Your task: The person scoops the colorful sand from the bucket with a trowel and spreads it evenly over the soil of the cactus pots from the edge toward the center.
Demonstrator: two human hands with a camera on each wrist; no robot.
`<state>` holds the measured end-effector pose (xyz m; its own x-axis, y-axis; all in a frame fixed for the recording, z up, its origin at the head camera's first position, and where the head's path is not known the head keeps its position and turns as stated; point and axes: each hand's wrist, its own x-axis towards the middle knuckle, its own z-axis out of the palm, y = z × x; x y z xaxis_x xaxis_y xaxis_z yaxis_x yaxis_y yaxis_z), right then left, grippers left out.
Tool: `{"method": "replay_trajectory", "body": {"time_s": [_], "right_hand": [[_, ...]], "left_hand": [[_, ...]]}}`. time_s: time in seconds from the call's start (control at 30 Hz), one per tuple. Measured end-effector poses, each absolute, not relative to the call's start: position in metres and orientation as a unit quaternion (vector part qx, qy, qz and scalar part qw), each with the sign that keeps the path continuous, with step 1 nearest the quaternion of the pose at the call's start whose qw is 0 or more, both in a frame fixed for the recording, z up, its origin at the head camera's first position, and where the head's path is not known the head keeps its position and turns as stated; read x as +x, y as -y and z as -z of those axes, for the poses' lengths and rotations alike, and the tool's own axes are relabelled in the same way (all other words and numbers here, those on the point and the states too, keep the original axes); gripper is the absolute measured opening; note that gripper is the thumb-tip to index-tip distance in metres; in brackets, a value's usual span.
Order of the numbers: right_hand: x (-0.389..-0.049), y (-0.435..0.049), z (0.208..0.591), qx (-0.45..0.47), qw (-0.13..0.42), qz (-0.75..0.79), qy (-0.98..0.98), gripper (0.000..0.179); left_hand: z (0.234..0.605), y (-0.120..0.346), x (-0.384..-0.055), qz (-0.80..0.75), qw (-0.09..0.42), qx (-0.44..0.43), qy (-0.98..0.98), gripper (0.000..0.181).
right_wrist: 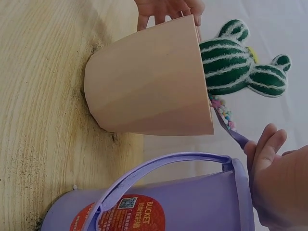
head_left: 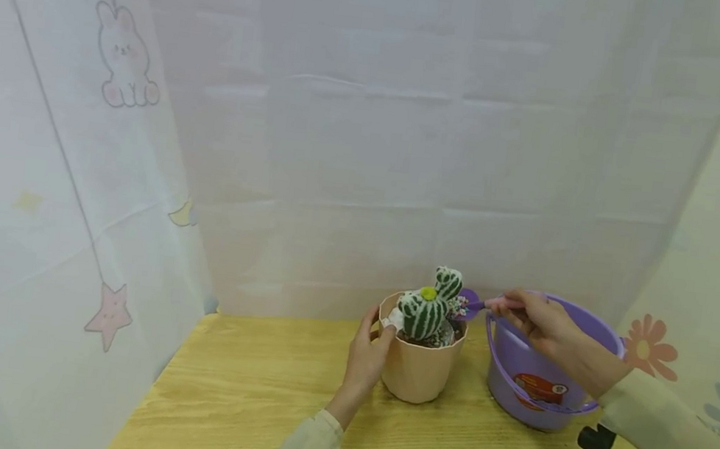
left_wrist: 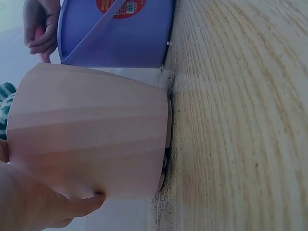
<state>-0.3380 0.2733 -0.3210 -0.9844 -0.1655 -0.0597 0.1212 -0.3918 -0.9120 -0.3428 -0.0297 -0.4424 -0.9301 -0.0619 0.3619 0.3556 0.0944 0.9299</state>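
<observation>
"Pot stands where?"

"On the table, cactus inside, bucket at the pot's three o'clock."

"And the hands?"

"Left hand grips the pot from nine o'clock, fingers partly spread along its side. Right hand pinches the scoop by its handle, fingers bent; it carries coloured pebbles over the pot's edge at two o'clock."

A peach-coloured, faceted pot stands upright on the tabletop, a green cactus with white stripes and a yellow flower rising above its rim, as a purple, pink-handled scoop loaded with multicoloured pebbles tilts downward beside the cactus.
</observation>
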Motion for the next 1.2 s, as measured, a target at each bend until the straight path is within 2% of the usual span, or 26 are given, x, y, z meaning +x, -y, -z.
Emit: {"method": "replay_trajectory", "body": {"time_s": [0.47,0.97,1.2], "right_hand": [[-0.360,-0.259,0.321,-0.039,0.098,0.819,-0.565,0.041],[-0.375,-0.259,0.327,-0.089,0.103,0.784,-0.606,0.033],[-0.372,-0.265,0.330,-0.088,0.092,0.779,-0.614,0.029]], "left_hand": [[0.445,0.027,-0.345,0.670,0.154,-0.099,0.719,0.060],[0.447,0.020,-0.339,0.678,0.153,-0.108,0.711,0.055],[0.446,0.015,-0.337,0.677,0.148,-0.107,0.713,0.059]]}}
